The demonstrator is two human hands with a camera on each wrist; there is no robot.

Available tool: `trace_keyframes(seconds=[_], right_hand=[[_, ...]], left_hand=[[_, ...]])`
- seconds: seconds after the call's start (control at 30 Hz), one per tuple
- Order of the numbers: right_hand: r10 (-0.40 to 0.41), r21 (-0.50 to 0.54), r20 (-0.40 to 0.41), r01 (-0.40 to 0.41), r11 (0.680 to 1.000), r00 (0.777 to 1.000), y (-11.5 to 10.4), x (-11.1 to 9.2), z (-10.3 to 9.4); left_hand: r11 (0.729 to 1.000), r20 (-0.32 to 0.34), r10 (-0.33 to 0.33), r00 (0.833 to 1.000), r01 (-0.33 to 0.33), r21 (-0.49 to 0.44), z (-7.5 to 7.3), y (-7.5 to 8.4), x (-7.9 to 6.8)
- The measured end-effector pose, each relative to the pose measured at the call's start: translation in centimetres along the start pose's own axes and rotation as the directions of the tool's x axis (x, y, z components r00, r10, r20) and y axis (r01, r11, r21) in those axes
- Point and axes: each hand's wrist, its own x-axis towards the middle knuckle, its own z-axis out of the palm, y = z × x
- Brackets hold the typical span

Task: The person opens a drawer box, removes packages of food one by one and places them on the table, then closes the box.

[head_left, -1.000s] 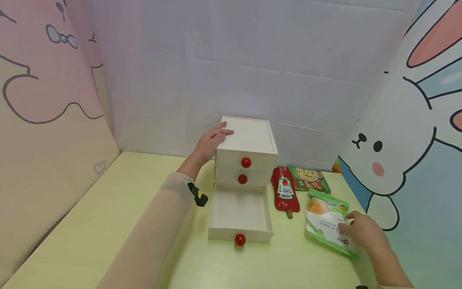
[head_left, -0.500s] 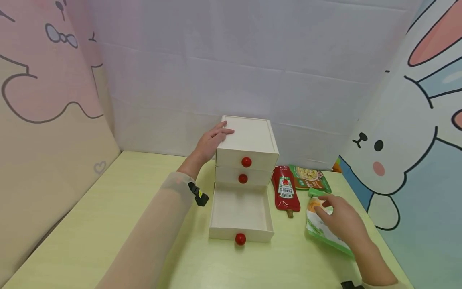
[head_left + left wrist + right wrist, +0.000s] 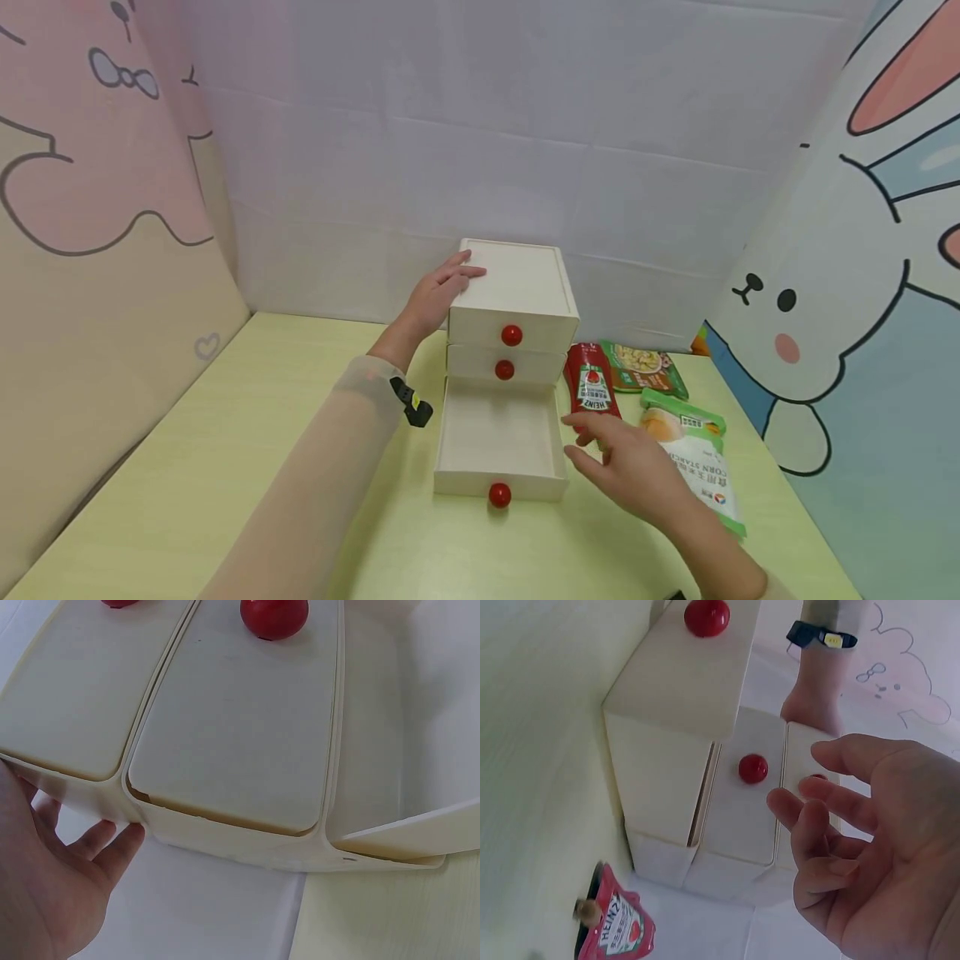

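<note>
A small white chest of drawers with red round knobs stands against the back wall. Its bottom drawer is pulled out and holds nothing; the two drawers above are closed. My left hand rests on the chest's top left edge, and in the left wrist view its fingers touch the side wall. To the right of the drawer, my right hand hovers with loosely bent fingers and nothing in them. Behind it lies a red Heinz ketchup pouch, its spout end hidden by the hand in the head view.
A green and white bag of corn starch lies right of my right hand, partly covered by it. Further back is a green and brown food packet, beside the ketchup pouch. Cartoon-printed panels flank the yellow table.
My right hand has left the corn starch bag and moved left, passing over it to a place beside the pulled-out drawer. My left hand has stayed on the chest.
</note>
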Motion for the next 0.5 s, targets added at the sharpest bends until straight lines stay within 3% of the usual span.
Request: trace_keyframes(seconds=[0.2,0.37,0.5], right_hand=[[-0.096,0.064,0.089,0.09,0.994,0.991,-2.3,-0.5,1.6],[-0.252,0.126,0.154,0.233,0.964,0.956,-3.0,-0.8,3.2],[-0.261,0.141,0.235,0.233,0.962,0.936,-3.2,-0.8,4.7]], left_hand=[[1.0,0.0,-0.004,1.0,0.004,0.011,0.0,-0.1,0.1],[1.0,-0.003,-0.004,1.0,0.004,0.01,0.0,0.0,0.1],[1.0,-0.002,-0.004,1.0,0.004,0.009,0.0,0.0,0.0]])
